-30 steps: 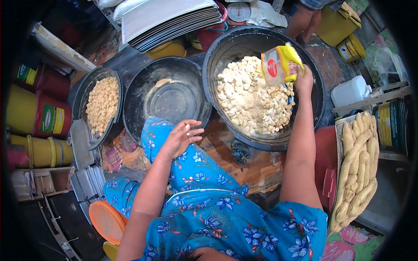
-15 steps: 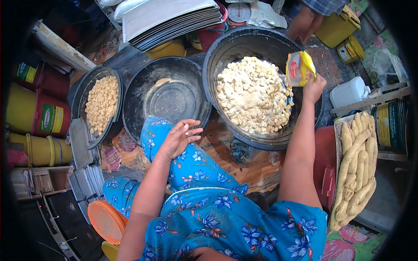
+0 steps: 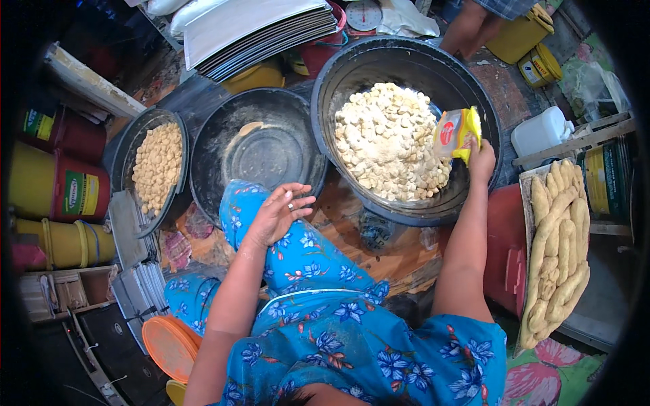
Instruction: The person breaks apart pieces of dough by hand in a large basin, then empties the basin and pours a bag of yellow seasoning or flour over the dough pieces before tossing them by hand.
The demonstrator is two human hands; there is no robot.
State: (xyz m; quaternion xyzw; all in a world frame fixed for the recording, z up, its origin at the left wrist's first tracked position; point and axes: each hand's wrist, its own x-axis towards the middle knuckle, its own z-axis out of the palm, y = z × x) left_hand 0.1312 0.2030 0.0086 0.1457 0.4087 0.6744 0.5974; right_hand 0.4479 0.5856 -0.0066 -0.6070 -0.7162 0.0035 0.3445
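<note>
My right hand grips a clear plastic packet with a yellow top, held tilted over the right side of a large black basin. Inside it lies a mound of small pale pieces dusted with powder. My left hand holds nothing, fingers loosely bent and apart, above my raised blue floral knee. Just beyond that knee is a middle black basin with powdery smears. A smaller basin at the left holds tan pieces.
Dough ropes lie on a board beside a red container at my right. Colored buckets line the left. Beyond the basins are stacked trays, a dial scale, a white jug and another person's legs.
My right hand with the packet moved rightward, then down toward me along the big basin's right side. The packet's angle changed. My left hand stays nearly still.
</note>
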